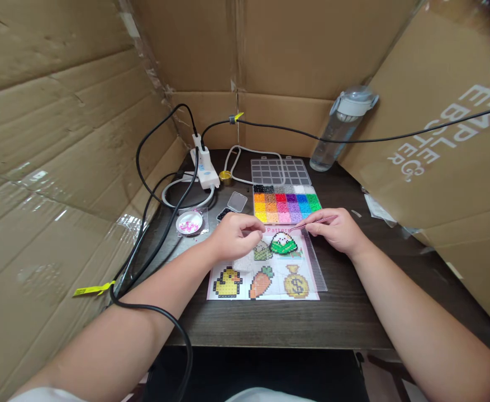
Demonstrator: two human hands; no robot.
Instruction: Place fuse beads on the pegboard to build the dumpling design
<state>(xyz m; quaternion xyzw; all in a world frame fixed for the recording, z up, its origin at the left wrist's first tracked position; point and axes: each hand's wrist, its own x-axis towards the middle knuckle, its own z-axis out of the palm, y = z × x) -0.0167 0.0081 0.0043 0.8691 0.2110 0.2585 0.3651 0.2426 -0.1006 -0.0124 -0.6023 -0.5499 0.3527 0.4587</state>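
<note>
Over the pattern sheet (265,279), both hands sat close together above the clear pegboard (312,262). Left hand (234,234) had fingertips pinched together, on what I couldn't tell; too small. Right hand (339,229) gripped thin tweezers (312,221), tips pointing left toward the green bead figure (284,244), which lay on the pegboard beside a smaller grey-green one (263,251).

Risks, as judged:
- Heel of either hand brushing the board would likely scatter unfused beads.
- Tweezers squeezed too hard could flick a bead off the desk (345,312).
- Black cable (161,234) ran across the left forearm; an arm swing could drag the power strip (206,167) toward the dish (189,223).
- Bottle (339,131) leaned on cardboard behind the open bead box (285,202); a bump could tip it in.

Counts: two hands, one tweezers, one bead box, one dish, one bottle, two bead figures, three printed patterns fully showing (duck, carrot, money bag).
</note>
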